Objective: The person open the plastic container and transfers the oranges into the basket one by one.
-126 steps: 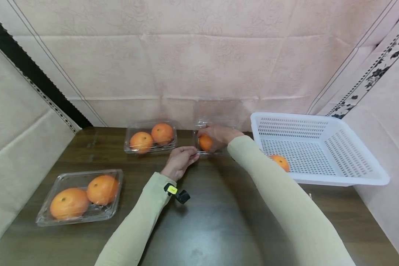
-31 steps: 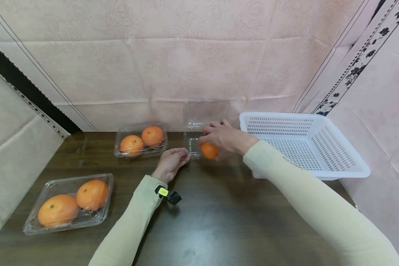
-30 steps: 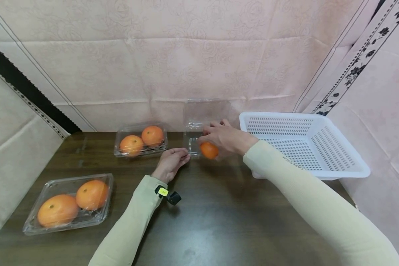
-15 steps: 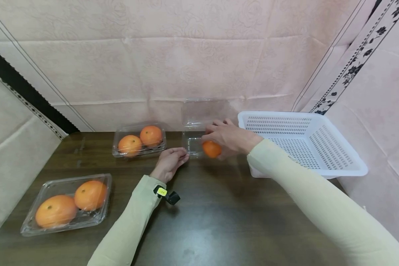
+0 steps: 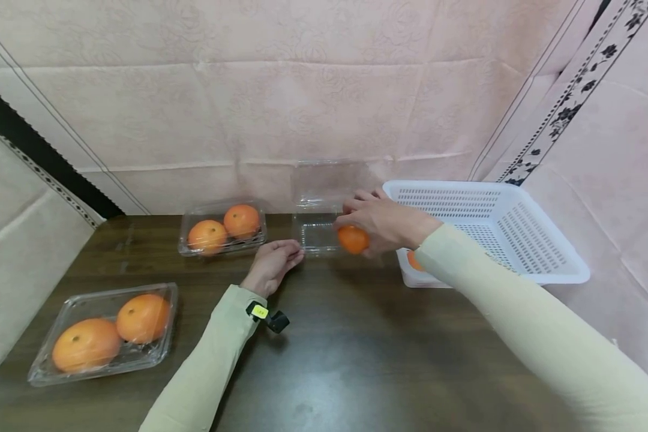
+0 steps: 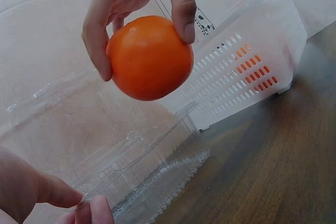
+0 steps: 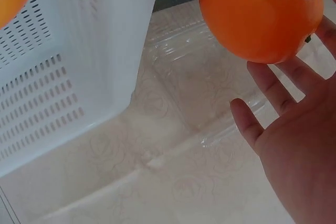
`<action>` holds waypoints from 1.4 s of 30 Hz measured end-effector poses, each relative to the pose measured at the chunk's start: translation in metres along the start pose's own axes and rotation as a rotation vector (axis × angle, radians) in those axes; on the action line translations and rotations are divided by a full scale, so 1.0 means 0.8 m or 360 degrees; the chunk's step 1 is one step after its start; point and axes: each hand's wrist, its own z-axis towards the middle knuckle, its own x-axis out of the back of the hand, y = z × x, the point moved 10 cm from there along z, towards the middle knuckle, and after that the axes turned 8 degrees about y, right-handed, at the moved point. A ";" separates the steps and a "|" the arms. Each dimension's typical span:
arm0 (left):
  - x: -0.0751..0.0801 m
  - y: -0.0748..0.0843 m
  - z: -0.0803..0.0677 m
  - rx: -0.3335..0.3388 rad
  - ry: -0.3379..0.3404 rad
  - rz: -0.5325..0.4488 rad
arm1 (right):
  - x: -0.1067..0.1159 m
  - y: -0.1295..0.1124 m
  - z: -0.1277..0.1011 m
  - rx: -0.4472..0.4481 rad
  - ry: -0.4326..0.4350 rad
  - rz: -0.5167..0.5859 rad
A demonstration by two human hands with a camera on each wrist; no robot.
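Orange lifted out of the open clamshell, on a light grip

The right hand (image 5: 383, 222) pinches the orange (image 5: 353, 239) by its fingertips above the clamshell tray (image 5: 315, 235) at the worktop's far edge, beside the white basket (image 5: 551, 273); it could slip and roll. The left hand (image 5: 272, 264), loosely curled, touches the tray's corner.

Basket wall (image 5: 410, 277) blocks rightward; tabletop (image 5: 356, 348) free.

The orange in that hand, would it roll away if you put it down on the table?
Probably. The orange is round and smooth, with no flat side showing, so it would likely roll on the table. It looks firm: the right hand grips it without denting it. The glossy skin might be a little slippery.
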 end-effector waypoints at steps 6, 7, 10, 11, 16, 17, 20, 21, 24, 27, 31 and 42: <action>0.000 0.001 -0.001 -0.0012 0.0002 0.0005 | 0.006 0.004 -0.007 -0.0017 0.0012 0.0003; 0.001 0.001 -0.002 -0.0011 0.0004 0.0006 | 0.006 0.005 -0.008 -0.0018 0.0013 0.0001; 0.000 0.001 -0.002 -0.0010 0.0000 0.0007 | 0.009 0.007 -0.012 -0.0023 0.0014 0.0002; 0.000 0.001 -0.002 -0.0011 -0.0003 0.0007 | 0.010 0.007 -0.013 -0.0025 0.0015 0.0006; 0.000 0.002 -0.002 -0.0012 -0.0014 0.0015 | 0.019 0.007 -0.017 -0.0008 0.0024 -0.0003; 0.001 0.002 -0.002 -0.0010 -0.0014 0.0019 | 0.021 0.007 -0.019 -0.0004 0.0026 -0.0005; 0.001 0.001 -0.003 -0.0001 -0.0015 0.0032 | 0.024 0.009 -0.024 0.0000 0.0033 -0.0008; 0.001 0.001 -0.003 0.0001 -0.0017 0.0033 | 0.025 0.010 -0.026 -0.0005 0.0035 -0.0007; 0.001 0.000 -0.002 0.0004 -0.0013 0.0039 | 0.027 0.013 -0.032 -0.0015 0.0043 -0.0018; 0.000 -0.001 -0.002 0.0005 -0.0010 0.0039 | 0.029 0.015 -0.037 -0.0020 0.0044 -0.0025; -0.001 -0.001 -0.002 -0.0001 -0.0009 0.0030 | 0.031 0.018 -0.043 -0.0033 0.0033 -0.0019; 0.000 0.000 -0.003 0.0011 -0.0020 0.0033 | 0.034 0.031 -0.059 -0.0084 0.0030 -0.0067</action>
